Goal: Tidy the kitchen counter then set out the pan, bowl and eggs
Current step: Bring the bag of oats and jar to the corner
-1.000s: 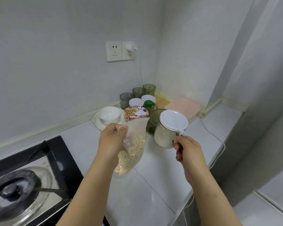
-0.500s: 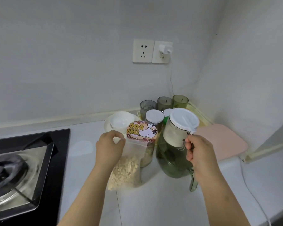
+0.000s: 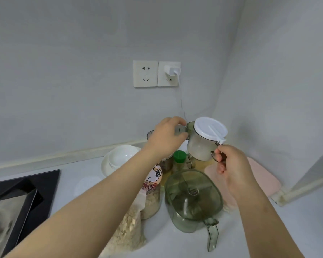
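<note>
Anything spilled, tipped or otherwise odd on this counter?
No spill visible. The oat bag slumps against the cartoon-lidded jar. The lidded jar is off the counter in the right hand; the left hand grips a glass.

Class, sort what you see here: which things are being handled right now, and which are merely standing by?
In hand:
- white-lidded jar, held by right hand
- grey cup, gripped by left hand

Standing by:
- green pitcher
- oat bag
- white bowl
- pink board
- stove
</note>
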### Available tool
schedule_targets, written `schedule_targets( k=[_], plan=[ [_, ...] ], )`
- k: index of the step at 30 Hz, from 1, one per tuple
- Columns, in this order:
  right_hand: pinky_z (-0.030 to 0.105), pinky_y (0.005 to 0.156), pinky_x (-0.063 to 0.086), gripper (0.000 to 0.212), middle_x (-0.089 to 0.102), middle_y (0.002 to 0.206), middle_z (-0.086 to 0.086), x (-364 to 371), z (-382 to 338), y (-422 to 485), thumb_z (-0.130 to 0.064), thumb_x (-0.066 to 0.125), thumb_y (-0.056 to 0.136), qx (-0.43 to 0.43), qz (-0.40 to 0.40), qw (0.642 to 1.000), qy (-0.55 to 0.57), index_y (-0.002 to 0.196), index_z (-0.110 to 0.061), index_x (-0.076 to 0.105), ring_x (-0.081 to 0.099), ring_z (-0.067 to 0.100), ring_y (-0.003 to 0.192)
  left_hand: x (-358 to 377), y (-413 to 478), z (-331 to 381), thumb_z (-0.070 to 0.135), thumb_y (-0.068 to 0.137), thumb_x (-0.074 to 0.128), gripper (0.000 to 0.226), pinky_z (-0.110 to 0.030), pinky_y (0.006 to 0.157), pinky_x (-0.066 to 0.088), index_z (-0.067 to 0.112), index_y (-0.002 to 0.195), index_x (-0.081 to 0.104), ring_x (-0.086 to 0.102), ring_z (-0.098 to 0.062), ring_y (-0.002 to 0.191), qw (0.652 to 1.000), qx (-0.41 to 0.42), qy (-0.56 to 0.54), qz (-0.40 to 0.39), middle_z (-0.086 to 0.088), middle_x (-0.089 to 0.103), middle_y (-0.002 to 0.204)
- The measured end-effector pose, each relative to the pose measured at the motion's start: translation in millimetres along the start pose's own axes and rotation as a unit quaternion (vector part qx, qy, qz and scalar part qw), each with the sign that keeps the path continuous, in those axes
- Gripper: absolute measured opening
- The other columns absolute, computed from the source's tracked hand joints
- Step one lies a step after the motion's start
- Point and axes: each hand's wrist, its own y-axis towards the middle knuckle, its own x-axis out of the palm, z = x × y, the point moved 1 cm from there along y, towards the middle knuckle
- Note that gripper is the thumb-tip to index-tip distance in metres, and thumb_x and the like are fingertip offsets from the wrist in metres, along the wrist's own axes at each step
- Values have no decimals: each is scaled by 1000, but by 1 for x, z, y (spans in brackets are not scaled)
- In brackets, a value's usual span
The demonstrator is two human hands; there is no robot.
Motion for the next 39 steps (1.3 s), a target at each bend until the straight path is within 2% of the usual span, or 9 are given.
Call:
schedule_targets(
  k=[2,5,13,20,27,32,34,36,39],
  plan=[
    [23,44,15,31,37,45,-3,-5,-7,15,-4,38,89,10,3,1000,-8,60,-13,42,20,6,29,7,21,3,32,81,64,47,-32,104,34,24,126,51,40,-21,127,996,50,47,-63,1,45,136],
    [26,48,14,28,35,46,-3,-13,-11,38,-9,42,88,12,8,1000,-24,60,-15,41,19,8,32,14,46,5,35,75,71,65,-44,110,28,29,133,42,30,-22,134,985,72,107,-116,4,37,144],
    [23,49,21,35,41,58,-1,-32,-10,81,-35,51,93,1,55,996,-68,63,-16,48,33,12,47,46,95,5,27,86,63,51,-31,108,29,20,133,45,36,-22,131,988,61,42,-132,-6,39,140],
    [27,50,20,41,42,59,1,-39,7,102,-37,49,94,13,83,992,-89,61,-14,48,38,13,51,83,111,1,35,75,75,66,-32,108,31,25,132,43,34,-19,129,982,52,4,-181,-3,38,138],
    [26,50,20,41,44,57,-2,-41,20,127,-40,45,95,20,58,994,-93,61,-16,46,42,3,35,106,124,-11,30,75,76,52,-31,80,44,20,116,46,49,-16,88,974,19,-18,-226,-1,51,113],
    [21,47,25,44,44,49,-5,-43,29,148,-37,43,96,22,41,993,-105,57,-16,46,38,0,27,118,134,-12,31,73,78,55,-26,55,31,18,109,38,41,-11,66,973,-4,1,-229,6,42,74],
    [13,40,29,44,44,43,-9,-43,32,156,-34,43,97,21,39,993,-107,57,-16,47,37,-1,26,122,136,-14,31,72,79,64,-25,57,33,17,117,36,45,-14,75,974,-9,14,-227,6,45,81],
    [10,37,31,42,45,37,-12,-43,38,160,-31,44,97,12,41,992,-122,57,-18,48,42,-1,32,127,136,-17,34,71,79,78,-26,72,40,18,131,32,49,-18,98,974,7,46,-223,2,50,112],
    [29,68,48,39,59,60,-2,-40,49,163,-30,44,96,-17,34,985,-171,60,-19,57,61,22,71,135,134,-26,45,73,73,91,-30,96,36,23,144,21,39,-23,126,962,53,140,-229,-5,36,140]
  ],
)
